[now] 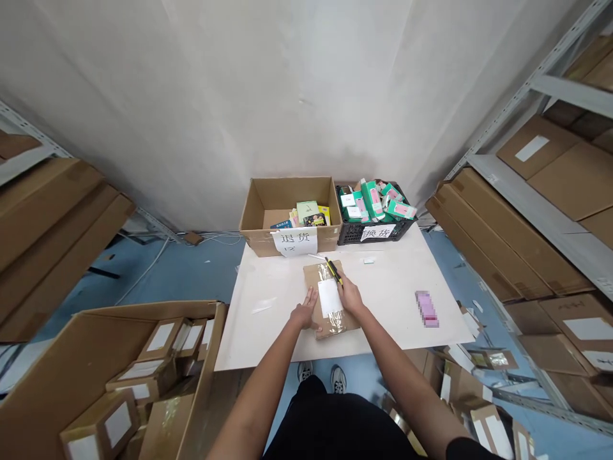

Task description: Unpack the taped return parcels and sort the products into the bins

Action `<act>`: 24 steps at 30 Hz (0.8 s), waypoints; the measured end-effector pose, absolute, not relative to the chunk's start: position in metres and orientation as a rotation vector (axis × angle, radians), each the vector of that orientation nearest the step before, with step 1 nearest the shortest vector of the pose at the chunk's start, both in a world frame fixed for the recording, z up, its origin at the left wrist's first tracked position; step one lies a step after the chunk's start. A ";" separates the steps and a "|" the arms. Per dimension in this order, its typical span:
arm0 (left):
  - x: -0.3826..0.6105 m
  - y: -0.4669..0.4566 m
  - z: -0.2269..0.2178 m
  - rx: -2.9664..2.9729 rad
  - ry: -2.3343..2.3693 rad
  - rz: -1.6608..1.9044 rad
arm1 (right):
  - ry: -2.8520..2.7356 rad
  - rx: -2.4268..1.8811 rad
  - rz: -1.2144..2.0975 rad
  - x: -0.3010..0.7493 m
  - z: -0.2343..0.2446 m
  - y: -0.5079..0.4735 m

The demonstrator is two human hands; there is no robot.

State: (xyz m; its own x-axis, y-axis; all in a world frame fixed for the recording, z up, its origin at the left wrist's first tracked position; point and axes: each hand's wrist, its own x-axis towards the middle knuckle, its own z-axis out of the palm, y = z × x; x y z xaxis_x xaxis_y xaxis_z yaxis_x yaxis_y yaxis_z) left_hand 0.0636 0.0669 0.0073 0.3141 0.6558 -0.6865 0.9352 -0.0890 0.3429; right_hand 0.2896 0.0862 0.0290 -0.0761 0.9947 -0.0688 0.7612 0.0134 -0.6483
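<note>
A flat cardboard parcel (310, 279) lies on the white table, wrapped with clear tape and bearing a white label (329, 299). My left hand (305, 311) rests on the parcel's left side with its fingers stretched out and apart. In my right hand (350, 294) is a yellow and black utility knife (333, 270), held above the parcel's upper right part and pointing away from me. Whether its blade touches the tape cannot be made out.
Behind the parcel stand an open cardboard box (258, 239) with small packs and a black crate (349, 234) of green-and-pink boxes. A blurred pink item (427, 309) lies on the table (268, 338) at right. A large carton (143, 310) of parcels stands left; shelves flank both sides.
</note>
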 end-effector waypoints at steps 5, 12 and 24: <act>0.066 0.066 0.004 1.838 1.406 -0.438 | -2.015 -1.904 0.912 0.260 0.017 0.090; 0.069 0.065 0.003 1.810 1.399 -0.415 | -2.042 -2.126 0.940 0.243 0.032 0.087; 0.062 0.061 0.015 1.819 1.405 -0.290 | -2.222 -2.356 0.830 0.236 0.074 0.087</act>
State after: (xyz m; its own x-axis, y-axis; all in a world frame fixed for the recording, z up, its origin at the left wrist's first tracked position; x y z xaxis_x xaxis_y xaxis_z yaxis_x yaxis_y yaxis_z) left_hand 0.0620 0.0612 0.0152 0.3561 0.7075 -0.6105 0.8913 -0.0610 0.4493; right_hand 0.2362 0.0866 0.0743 0.0036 0.8775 -0.4796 0.9771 -0.1052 -0.1851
